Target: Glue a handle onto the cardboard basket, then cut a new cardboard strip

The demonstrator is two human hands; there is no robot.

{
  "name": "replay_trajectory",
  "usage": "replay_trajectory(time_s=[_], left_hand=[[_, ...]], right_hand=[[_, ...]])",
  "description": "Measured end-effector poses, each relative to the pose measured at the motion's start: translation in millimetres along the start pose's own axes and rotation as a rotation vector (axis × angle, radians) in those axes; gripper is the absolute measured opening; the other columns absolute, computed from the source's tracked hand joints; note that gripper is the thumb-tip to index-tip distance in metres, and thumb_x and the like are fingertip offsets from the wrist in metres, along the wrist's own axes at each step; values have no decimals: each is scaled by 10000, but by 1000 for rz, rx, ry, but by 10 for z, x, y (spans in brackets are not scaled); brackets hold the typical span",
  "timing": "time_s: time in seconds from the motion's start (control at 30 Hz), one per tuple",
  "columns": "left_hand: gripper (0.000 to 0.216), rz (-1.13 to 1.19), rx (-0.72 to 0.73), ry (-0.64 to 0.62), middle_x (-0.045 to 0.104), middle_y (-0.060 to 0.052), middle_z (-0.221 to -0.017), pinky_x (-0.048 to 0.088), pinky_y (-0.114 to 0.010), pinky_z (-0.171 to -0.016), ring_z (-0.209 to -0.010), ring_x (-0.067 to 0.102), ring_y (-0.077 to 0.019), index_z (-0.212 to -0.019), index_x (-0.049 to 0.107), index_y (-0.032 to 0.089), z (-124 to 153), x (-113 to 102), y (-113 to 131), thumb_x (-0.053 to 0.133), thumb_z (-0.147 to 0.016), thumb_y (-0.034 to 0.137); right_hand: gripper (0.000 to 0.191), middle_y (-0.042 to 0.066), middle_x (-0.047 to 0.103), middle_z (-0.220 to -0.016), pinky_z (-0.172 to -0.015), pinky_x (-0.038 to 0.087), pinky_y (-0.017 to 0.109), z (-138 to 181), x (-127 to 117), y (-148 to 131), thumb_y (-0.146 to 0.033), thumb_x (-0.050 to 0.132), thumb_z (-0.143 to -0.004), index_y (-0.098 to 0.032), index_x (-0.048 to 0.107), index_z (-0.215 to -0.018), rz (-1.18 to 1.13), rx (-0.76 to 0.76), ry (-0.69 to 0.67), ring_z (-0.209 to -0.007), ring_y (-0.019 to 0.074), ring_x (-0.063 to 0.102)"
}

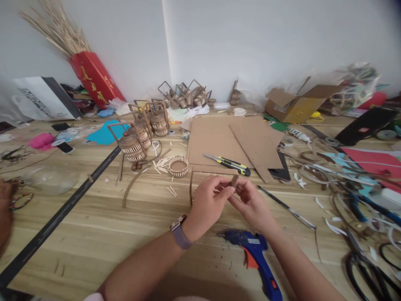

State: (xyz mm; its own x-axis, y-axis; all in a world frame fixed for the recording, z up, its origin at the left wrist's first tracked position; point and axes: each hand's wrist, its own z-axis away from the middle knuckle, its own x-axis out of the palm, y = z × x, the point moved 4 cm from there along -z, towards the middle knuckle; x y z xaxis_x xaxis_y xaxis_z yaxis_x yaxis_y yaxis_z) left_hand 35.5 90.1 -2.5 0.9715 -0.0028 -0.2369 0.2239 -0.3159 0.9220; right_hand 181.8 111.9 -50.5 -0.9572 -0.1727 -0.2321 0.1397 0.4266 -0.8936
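Note:
My left hand (pixel 209 198) and my right hand (pixel 252 205) meet above the table, fingers closed on a narrow brown cardboard strip (pixel 234 180). The strip's upper end shows between the fingertips. A thin brown strip bent at a corner (pixel 191 180) stands behind my left hand; whether it is the same piece is hidden. Just beyond lies a yellow-black utility knife (pixel 230 163). A small round basket ring (pixel 178 166) edged with pale sticks sits to the left, beside loose short sticks (pixel 161 164). Below my hands lies a blue glue gun (pixel 253 251) with an orange trigger.
Cardboard sheets (pixel 209 140) lie ahead. Small handled baskets (pixel 133 148) stand at left. A pen (pixel 288 207), scissors (pixel 360 259) and tangled strips (pixel 316 171) are at right. A black strip (pixel 62 213) crosses the table's left side; another person's hand (pixel 5 200) is beyond it.

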Motion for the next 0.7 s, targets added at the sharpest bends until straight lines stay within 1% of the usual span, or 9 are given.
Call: replay_trajectory(time_s=[0.13,0.2,0.23,0.33,0.4,0.5,0.7], left_hand=[[134,0,-2,4,719,-37,-997,539,-268,-780,-946,670,-174,-975,707,181,8,11,14,656,-880,100],[132,23,-25,10,712,-48,-1014,542,-267,-777,-948,666,-175,-982,699,172,30,6,1,655,-878,104],[150,49,-50,9,707,-57,-1036,545,-271,-787,-951,665,-175,-1009,689,165,48,4,-14,657,-875,106],[290,160,-133,-1,684,-96,-1131,559,-295,-833,-966,669,-178,-1156,627,143,130,-4,-80,667,-869,128],[305,193,-148,-6,675,-115,-1154,562,-312,-859,-990,671,-187,-1191,611,134,190,-10,-110,646,-889,157],[214,157,-96,4,686,-109,-1115,559,-318,-879,-1010,668,-195,-1130,658,141,252,-19,-117,579,-933,173],[244,35,54,60,694,-84,-1109,533,-320,-935,-1054,651,-191,-1127,690,185,300,4,-82,531,-952,124]], right_hand=[[250,38,653,-916,-789,553,350,2,-5,-8,-458,659,-881,-263,573,-1012,13,13,-5,-834,183,640],[244,42,667,-916,-780,554,350,-2,-7,-19,-459,656,-883,-260,586,-1006,15,16,-10,-833,186,646],[242,42,672,-910,-776,554,348,-5,-10,-24,-461,657,-882,-259,591,-998,14,15,-11,-829,186,648],[243,38,678,-887,-765,551,343,-15,-23,-29,-464,675,-867,-255,602,-967,12,13,-3,-813,185,649],[246,38,677,-886,-759,549,341,-21,-27,-28,-457,690,-856,-251,605,-960,10,13,5,-805,183,646],[244,24,669,-855,-730,544,326,-28,-21,-37,-437,709,-844,-256,587,-955,1,3,19,-774,174,639],[221,16,664,-828,-717,538,314,-14,-2,-77,-432,723,-832,-258,600,-890,6,-25,59,-768,171,635]])
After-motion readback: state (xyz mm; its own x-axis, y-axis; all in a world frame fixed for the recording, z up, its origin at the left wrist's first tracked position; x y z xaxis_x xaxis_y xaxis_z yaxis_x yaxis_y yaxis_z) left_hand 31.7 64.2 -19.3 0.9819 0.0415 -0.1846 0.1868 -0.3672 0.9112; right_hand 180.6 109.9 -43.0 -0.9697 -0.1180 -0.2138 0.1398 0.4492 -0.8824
